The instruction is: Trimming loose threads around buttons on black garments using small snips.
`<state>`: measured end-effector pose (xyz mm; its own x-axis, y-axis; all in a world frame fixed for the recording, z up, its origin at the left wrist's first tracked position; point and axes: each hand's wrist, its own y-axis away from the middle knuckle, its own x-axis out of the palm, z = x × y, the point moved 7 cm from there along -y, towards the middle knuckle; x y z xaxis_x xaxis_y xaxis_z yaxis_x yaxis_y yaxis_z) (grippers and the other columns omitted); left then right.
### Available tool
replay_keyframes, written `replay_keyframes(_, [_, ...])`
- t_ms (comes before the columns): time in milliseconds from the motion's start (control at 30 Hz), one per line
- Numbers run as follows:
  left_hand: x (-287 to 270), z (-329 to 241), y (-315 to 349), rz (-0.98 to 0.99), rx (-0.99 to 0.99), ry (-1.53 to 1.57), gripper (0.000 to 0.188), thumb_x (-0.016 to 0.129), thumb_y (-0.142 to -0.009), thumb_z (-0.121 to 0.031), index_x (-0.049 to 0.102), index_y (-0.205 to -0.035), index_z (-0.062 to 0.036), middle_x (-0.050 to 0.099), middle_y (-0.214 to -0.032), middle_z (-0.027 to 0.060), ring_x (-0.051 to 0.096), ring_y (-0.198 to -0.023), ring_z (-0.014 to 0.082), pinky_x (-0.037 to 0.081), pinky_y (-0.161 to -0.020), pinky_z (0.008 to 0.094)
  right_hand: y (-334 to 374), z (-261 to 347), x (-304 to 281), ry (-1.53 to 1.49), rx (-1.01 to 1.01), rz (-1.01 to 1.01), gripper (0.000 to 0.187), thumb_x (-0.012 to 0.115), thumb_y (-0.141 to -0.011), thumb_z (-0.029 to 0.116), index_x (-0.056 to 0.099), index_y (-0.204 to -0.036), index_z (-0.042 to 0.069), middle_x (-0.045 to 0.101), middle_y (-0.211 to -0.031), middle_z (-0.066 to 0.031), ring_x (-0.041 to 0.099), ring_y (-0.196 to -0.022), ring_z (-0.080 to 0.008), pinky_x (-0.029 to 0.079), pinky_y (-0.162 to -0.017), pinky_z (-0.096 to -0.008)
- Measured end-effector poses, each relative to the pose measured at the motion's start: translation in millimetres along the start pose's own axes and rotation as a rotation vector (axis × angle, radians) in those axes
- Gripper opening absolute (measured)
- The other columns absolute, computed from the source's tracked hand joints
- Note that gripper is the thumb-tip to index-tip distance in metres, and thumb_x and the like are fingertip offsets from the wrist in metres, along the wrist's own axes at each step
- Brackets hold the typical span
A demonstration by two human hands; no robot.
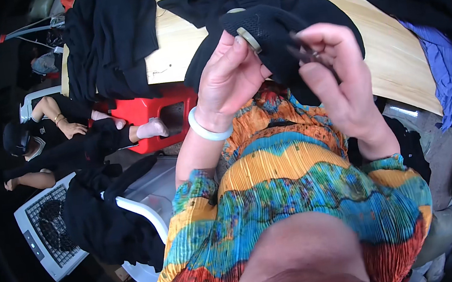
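My left hand (234, 76) pinches the edge of a black knit garment (274, 29), holding it up above the table's near edge. At my left fingertips a pale round piece (248, 39), which looks like a large button seen at a slant, stands out against the knit. Just to the right of it, my right hand (334, 67) is closed round a small dark pointed tool (305, 55). Motion blurs the tool, and its exact kind cannot be made out. The rest of the garment spreads over the table beyond my hands.
More black garments (109, 43) lie on the wooden table (181, 46); a blue-purple cloth (440, 61) hangs off its right end. Left are a red stool (150, 113), a seated person (42, 139), a fan unit (52, 227) and a clear plastic bin (144, 183) with black cloth.
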<state>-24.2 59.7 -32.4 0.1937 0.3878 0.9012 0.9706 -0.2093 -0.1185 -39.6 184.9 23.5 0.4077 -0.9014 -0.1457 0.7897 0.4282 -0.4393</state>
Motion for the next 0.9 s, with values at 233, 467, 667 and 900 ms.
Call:
replay_keyframes(233, [5,-6,3,0.02,0.108,-0.198,0.035,0.048,-0.087,-0.014,0.04,-0.121,-0.0082,0.05,-0.115,0.0089,0.049,-0.106,0.0212,0.042,-0.088,0.0374,2,3,6,0.15,0.053,0.1,0.022,0.056,-0.081,0.002,0.049,-0.101,-0.002,0.057,-0.079,-0.0041,0.054,-0.071,-0.0068,0.043,-0.064,-0.0179])
replay_keyframes(467, [5,-8,4,0.046,0.138,-0.261,0.036,0.048,-0.087,-0.011,0.04,-0.122,-0.0062,0.051,-0.113,0.0102,0.051,-0.102,0.0203,0.044,-0.085,0.0338,3,-1,5,0.132,0.065,0.102,0.02,0.055,-0.081,0.001,0.05,-0.1,-0.002,0.057,-0.079,-0.0049,0.054,-0.071,-0.0072,0.043,-0.062,-0.0186])
replay_keyframes(667, [7,-10,6,0.0,0.172,-0.314,0.036,0.048,-0.086,-0.008,0.04,-0.121,-0.0049,0.051,-0.112,0.0114,0.052,-0.1,0.0209,0.045,-0.083,0.0329,2,-1,7,0.13,0.072,0.09,0.018,0.056,-0.081,0.001,0.051,-0.098,-0.002,0.057,-0.08,-0.0052,0.054,-0.07,-0.0075,0.043,-0.061,-0.0186])
replay_keyframes(900, [6,-11,4,-0.003,0.179,-0.335,0.034,0.047,-0.087,-0.008,0.041,-0.12,-0.0048,0.052,-0.111,0.0108,0.052,-0.1,0.0204,0.046,-0.083,0.0338,0,1,8,0.168,0.018,0.078,0.019,0.057,-0.08,0.001,0.052,-0.098,-0.003,0.056,-0.08,-0.0056,0.054,-0.069,-0.0074,0.043,-0.06,-0.0184])
